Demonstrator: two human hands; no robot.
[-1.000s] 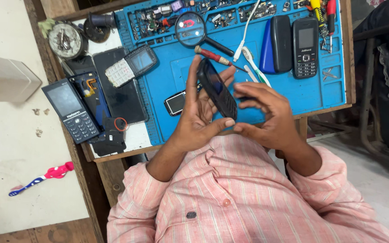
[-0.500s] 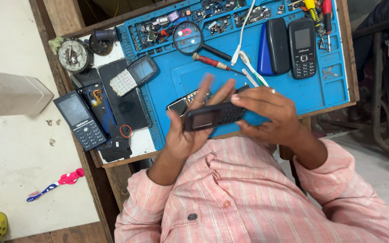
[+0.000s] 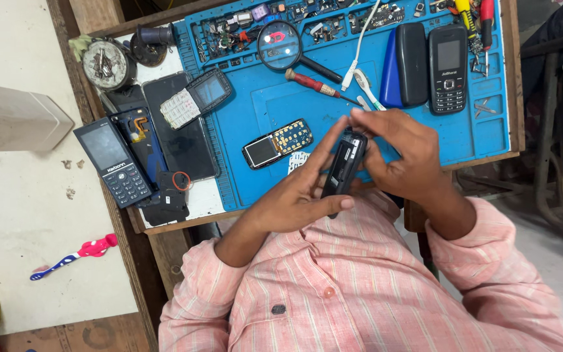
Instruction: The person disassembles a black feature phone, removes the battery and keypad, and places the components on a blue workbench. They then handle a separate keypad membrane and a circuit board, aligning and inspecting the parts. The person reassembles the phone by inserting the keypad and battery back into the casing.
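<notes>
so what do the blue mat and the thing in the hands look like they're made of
The blue mat looks like silicone or soft rubber with a matte finish: it has moulded compartments along its top edge and shows no glare. The phone body, held between the left hand and the right hand, looks like black hard plastic, slightly glossy, with a thin moulded shell edge.

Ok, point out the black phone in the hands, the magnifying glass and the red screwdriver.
black phone (image 3: 343, 166), head view, middle of its body.
magnifying glass (image 3: 279, 45), head view, centre of the lens.
red screwdriver (image 3: 311, 82), head view, on the handle.
</notes>
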